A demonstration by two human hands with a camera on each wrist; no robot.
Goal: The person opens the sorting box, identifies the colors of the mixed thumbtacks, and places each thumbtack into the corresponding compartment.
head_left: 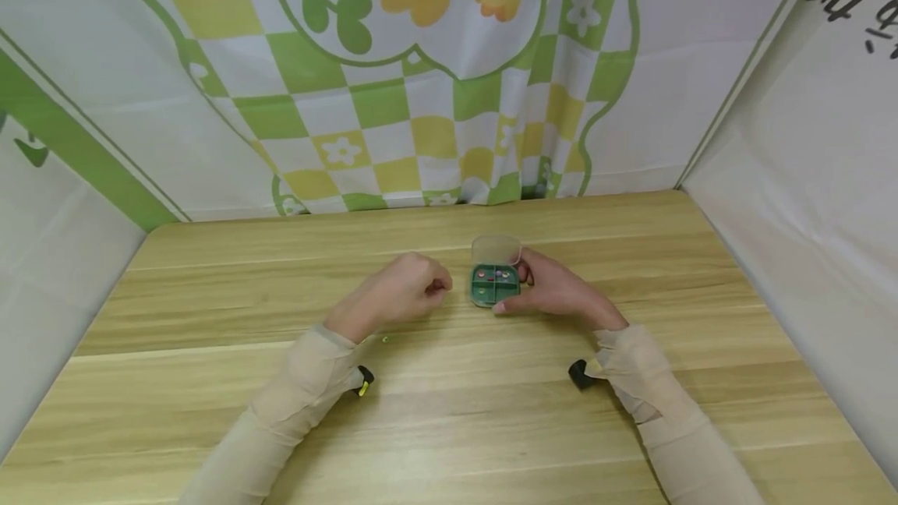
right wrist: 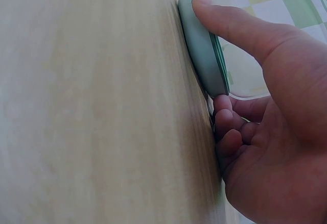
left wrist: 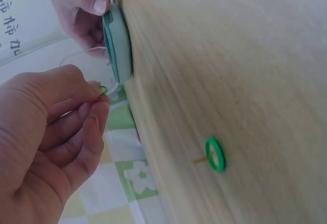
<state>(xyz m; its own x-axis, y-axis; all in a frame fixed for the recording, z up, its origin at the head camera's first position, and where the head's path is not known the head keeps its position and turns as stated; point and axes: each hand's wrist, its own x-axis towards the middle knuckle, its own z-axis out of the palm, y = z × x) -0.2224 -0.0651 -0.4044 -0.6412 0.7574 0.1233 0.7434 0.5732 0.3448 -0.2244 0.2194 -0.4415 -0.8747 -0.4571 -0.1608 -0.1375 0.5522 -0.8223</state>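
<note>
A green compartment box [head_left: 494, 285] stands on the table with its clear lid [head_left: 496, 250] raised. Small coloured pieces lie in some of its compartments. My right hand [head_left: 554, 284] grips the box, thumb at its near edge and fingers curled by its right side. To the left of the box, my left hand [head_left: 407, 291] pinches a tiny green ring-shaped piece [left wrist: 103, 89] between thumb and fingertips; the rest of that piece is hidden. Another green ring-shaped piece [left wrist: 215, 154], with a thin stick at its middle, lies on the table near my left wrist.
The wood-grain table [head_left: 449, 427] reaches back to a checked, flowered curtain [head_left: 421, 100]. White cloth walls [head_left: 793, 178] stand at the sides. A small black device [head_left: 362, 380] sticks out at the left wrist, and a similar black one [head_left: 581, 374] at the right.
</note>
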